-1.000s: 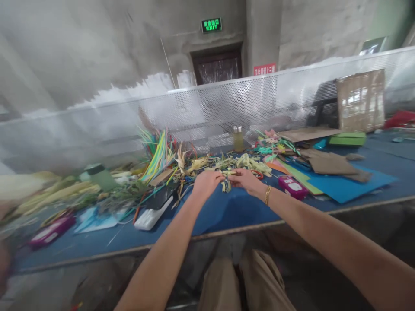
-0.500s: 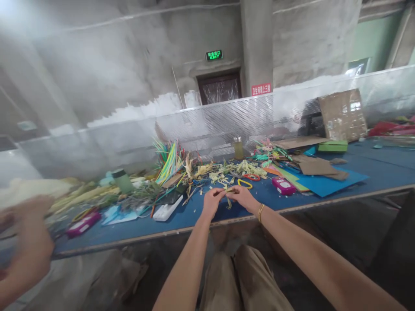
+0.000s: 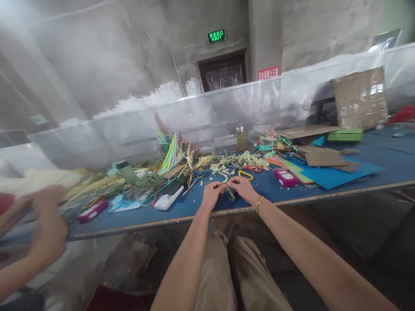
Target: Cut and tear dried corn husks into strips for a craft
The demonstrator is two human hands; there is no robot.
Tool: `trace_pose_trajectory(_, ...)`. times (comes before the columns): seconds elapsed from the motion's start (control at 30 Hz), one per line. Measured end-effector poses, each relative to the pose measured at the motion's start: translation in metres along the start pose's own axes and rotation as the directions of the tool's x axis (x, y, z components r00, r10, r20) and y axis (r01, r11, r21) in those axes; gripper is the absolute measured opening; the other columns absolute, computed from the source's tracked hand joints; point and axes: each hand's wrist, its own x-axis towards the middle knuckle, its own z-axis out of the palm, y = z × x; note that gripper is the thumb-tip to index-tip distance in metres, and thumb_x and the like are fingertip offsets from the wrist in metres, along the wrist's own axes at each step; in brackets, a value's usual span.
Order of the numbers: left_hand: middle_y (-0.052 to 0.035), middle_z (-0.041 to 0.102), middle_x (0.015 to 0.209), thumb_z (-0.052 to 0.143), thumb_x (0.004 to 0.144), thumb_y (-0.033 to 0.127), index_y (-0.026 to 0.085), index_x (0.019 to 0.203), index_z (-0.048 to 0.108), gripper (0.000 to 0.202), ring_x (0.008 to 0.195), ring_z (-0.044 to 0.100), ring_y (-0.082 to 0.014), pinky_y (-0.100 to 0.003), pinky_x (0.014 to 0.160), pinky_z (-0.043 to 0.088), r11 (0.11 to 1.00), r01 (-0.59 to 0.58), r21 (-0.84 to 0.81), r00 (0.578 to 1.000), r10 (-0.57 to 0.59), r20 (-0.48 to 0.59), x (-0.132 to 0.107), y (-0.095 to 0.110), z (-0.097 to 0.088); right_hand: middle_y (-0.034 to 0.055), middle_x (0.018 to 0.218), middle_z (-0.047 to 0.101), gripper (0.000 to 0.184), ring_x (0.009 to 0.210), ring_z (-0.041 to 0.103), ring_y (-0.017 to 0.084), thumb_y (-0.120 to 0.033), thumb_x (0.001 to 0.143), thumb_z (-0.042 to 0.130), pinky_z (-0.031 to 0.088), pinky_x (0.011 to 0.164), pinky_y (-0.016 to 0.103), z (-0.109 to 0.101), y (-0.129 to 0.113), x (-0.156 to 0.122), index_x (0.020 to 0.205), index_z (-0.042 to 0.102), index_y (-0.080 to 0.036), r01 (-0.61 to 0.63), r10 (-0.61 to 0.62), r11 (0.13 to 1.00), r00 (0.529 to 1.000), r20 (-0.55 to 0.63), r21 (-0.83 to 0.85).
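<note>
My left hand (image 3: 212, 195) and my right hand (image 3: 242, 189) meet just above the front edge of the blue table. Thumbs and fingertips of both are pinched together on a thin, pale yellow-green strip (image 3: 231, 195) that looks like dried husk. One end dangles below the fingers; the part inside the pinch is hidden. Just beyond my right hand lie a yellow handle loop (image 3: 245, 174) and a red-orange one (image 3: 253, 168), probably of scissors. Pale husk scraps (image 3: 223, 165) are strewn behind both hands.
Left of my hands lie a white device (image 3: 169, 199), colourful stems (image 3: 171, 152) and a green-lidded bottle (image 3: 126, 171). To the right are a magenta box (image 3: 285, 177), blue sheets (image 3: 343, 175) and cardboard (image 3: 326, 156). A co-worker's arms (image 3: 48, 224) work at far left.
The view has shifted slightly, so the table sits higher in the picture. My fingertips have moved a little on the strip, still close together. The co-worker's arms show further in.
</note>
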Motion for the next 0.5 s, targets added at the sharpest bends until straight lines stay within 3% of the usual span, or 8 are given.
trace_pose_trajectory(0.27, 0.0014, 0.059, 0.053, 0.076, 0.06, 0.044, 0.015, 0.07, 0.073, 0.03, 0.049, 0.047, -0.0096, -0.023, 0.051, 0.038, 0.997, 0.055, -0.058, 0.998, -0.057, -0.025, -0.002, 0.0041, 0.0005, -0.0011, 0.067, 0.061, 0.022, 0.058, 0.05, 0.011, -0.032, 0.063, 0.07, 0.041, 0.056, 0.024, -0.0023, -0.0055, -0.0053, 0.075, 0.063, -0.016, 0.08, -0.073, 0.987, 0.996, 0.056, -0.14)
trace_pose_trajectory(0.4, 0.0019, 0.058, 0.051, 0.077, 0.06, 0.043, 0.015, 0.069, 0.073, 0.03, 0.048, 0.046, -0.0091, -0.023, 0.05, 0.038, 0.995, 0.063, -0.084, 0.998, -0.065, -0.026, -0.0019, 0.0037, 0.0027, -0.0021, 0.06, 0.06, 0.023, 0.054, 0.05, 0.011, -0.033, 0.062, 0.072, 0.041, 0.055, 0.024, -0.004, -0.0046, -0.0046, 0.074, 0.062, -0.016, 0.006, -0.002, 0.998, 0.998, 0.064, -0.07)
trace_pose_trajectory(0.5, -0.0018, 0.066, 0.063, 0.075, 0.064, 0.045, 0.015, 0.077, 0.074, 0.033, 0.056, 0.055, -0.0124, -0.024, 0.055, 0.044, 0.987, 0.074, -0.14, 0.996, -0.08, -0.039, -0.0015, 0.0044, 0.0031, -0.0029, 0.059, 0.059, 0.027, 0.053, 0.049, 0.01, -0.035, 0.059, 0.075, 0.042, 0.054, 0.025, -0.003, -0.0037, -0.0029, 0.073, 0.061, -0.017, -0.037, 0.036, 0.999, 0.999, 0.027, 0.026)
